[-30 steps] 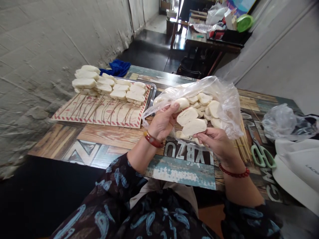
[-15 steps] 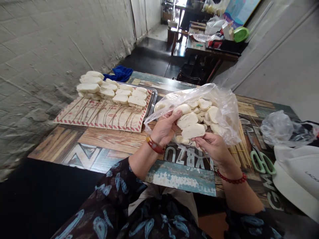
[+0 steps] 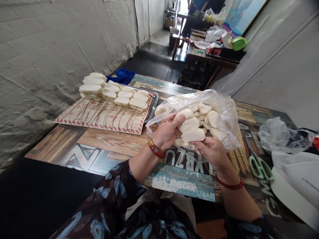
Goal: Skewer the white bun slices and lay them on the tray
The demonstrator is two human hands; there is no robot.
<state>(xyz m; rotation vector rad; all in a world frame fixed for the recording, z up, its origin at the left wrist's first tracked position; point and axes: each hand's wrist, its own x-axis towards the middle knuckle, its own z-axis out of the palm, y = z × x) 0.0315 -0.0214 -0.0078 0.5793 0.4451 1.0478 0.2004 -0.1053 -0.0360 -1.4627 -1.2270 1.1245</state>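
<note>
Several pale steamed bun slices [image 3: 192, 134] sit one behind another on a thin wooden skewer [image 3: 205, 163]. My left hand [image 3: 166, 132] grips the slices from the left, thumb on top of the rear one. Fingers of my right hand [image 3: 211, 148] pinch the skewer close under the nearest slice; its lower end sticks out toward me. Just beyond my hands lies an open clear plastic bag [image 3: 230, 114] full of loose slices [image 3: 204, 109]. To the left, skewered slices [image 3: 123, 98] rest in rows on a printed paper sheet [image 3: 74, 114] over a metal tray [image 3: 155, 103].
A bundle of skewers [image 3: 238, 159] and green-handled scissors [image 3: 260, 167] lie right of the bag. Farther right are a crumpled plastic bag [image 3: 275, 132] and a white cap [image 3: 296, 179]. A blue cloth [image 3: 123, 76] lies behind the tray. A person [image 3: 196, 8] stands far back.
The view has shifted slightly. Both hands keep their hold on the slices and skewer, almost unmoved. A person now shows at the far table.
</note>
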